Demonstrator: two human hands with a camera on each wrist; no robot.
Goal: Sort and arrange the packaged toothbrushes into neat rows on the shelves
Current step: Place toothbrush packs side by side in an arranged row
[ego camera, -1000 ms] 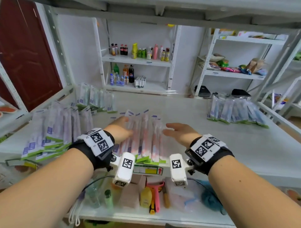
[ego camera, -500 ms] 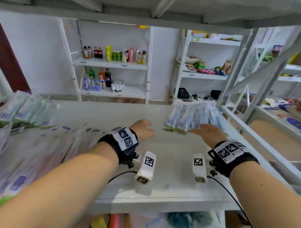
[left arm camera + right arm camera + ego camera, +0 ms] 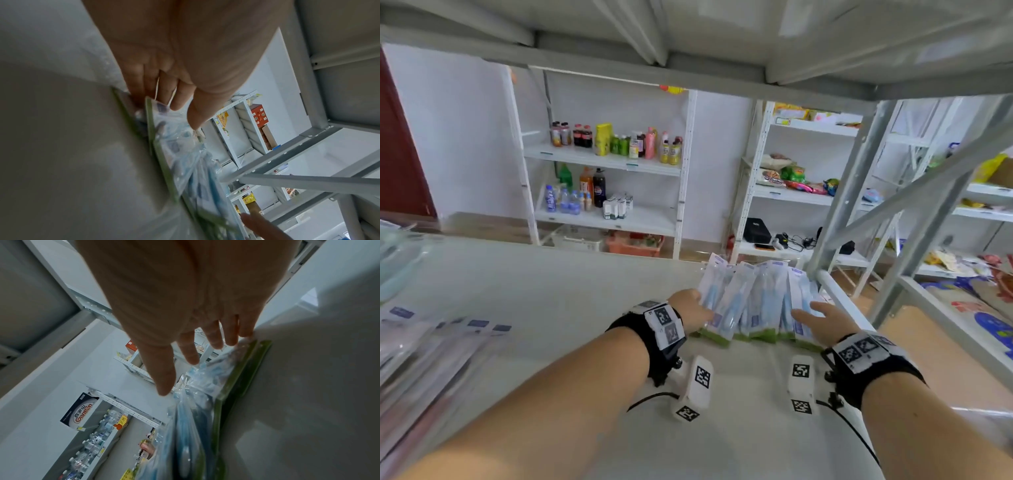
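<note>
Hands bracket the blue packs (image 3: 756, 301) at the shelf's (image 3: 585, 308) right edge: our left hand (image 3: 690, 308) pinches the end pack, right hand (image 3: 822, 322) lies flat with fingers straight. Squeeze unevenly and we fear slippery packs fan out or slide off.

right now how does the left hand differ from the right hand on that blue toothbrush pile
The left hand sits at the left end of the blue toothbrush packs; the right hand sits at the right end. The left fingers are bent onto the packs; the right fingers are straight and spread. Both touch the same pile.
</note>
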